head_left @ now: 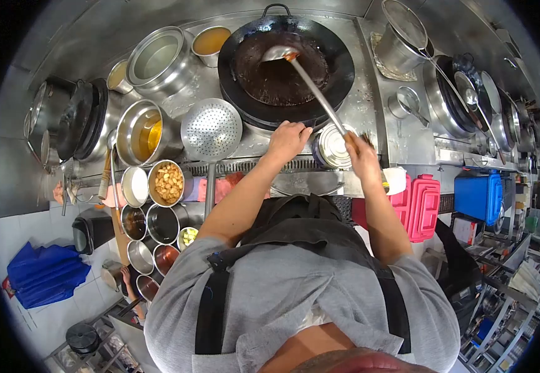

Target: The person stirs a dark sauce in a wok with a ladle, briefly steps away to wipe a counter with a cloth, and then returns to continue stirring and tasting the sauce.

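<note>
A black wok (343,62) sits on the stove, its inside dark brown and shiny. My left hand (290,139) is at its near rim with fingers curled; any handle there is hidden under the hand. My right hand (362,155) is wrapped round the wooden grip of a long metal ladle (316,87), whose bowl is over the middle of the wok. Reddish-brown residue clings where the ladle's handle meets its bowl. Beside my right hand, below the wok, stands a round tin (332,147). Left of the wok lies a perforated skimmer (211,129).
Left are a pot with yellow liquid (152,133), a lidded pot (155,59), a pot of orange-brown liquid (211,41) and several ingredient containers, one with brown chunks (169,183). A strainer (405,23) rests on a pot at right; pink lids (420,208) are near my right arm.
</note>
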`<action>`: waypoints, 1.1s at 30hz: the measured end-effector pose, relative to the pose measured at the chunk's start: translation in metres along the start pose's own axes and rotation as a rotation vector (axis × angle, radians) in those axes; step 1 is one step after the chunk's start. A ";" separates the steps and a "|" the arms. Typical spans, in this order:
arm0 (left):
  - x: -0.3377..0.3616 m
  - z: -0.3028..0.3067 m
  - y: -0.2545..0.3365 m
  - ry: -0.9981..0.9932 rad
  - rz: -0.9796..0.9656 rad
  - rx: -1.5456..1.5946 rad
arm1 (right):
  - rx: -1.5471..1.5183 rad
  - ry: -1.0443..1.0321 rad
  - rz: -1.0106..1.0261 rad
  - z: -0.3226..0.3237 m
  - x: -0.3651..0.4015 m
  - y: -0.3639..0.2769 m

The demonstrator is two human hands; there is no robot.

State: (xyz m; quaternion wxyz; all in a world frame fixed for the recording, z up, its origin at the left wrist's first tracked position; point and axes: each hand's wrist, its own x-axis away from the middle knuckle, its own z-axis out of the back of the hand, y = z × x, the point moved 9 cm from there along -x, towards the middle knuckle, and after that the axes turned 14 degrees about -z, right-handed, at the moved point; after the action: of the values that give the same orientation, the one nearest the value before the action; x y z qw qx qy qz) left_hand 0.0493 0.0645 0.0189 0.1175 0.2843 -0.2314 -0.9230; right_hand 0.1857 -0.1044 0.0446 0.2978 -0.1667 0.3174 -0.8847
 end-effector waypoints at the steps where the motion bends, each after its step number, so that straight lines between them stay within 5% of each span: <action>1: 0.000 0.001 0.001 0.001 0.006 -0.009 | 0.001 0.024 0.008 0.006 -0.005 -0.003; 11: 0.002 -0.001 -0.002 0.015 0.024 -0.003 | 0.040 -0.020 -0.170 0.103 0.049 0.045; 19: 0.001 0.002 0.001 0.010 0.045 0.031 | -0.055 -0.239 -0.218 0.060 0.082 0.037; 23: 0.001 0.000 -0.001 0.024 0.046 0.033 | -0.043 -0.146 -0.007 0.006 0.041 0.021; 26: -0.001 0.000 0.001 -0.023 0.035 0.020 | -0.020 -0.095 -0.062 -0.013 0.002 0.006; 33: 0.000 0.001 0.000 -0.010 0.043 0.024 | -0.051 0.056 -0.089 0.049 -0.005 0.009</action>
State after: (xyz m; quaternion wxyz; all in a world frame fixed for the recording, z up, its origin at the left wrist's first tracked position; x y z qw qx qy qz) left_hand 0.0491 0.0645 0.0199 0.1329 0.2761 -0.2490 -0.9187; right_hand 0.2170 -0.1299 0.0745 0.2449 -0.1632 0.3404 -0.8930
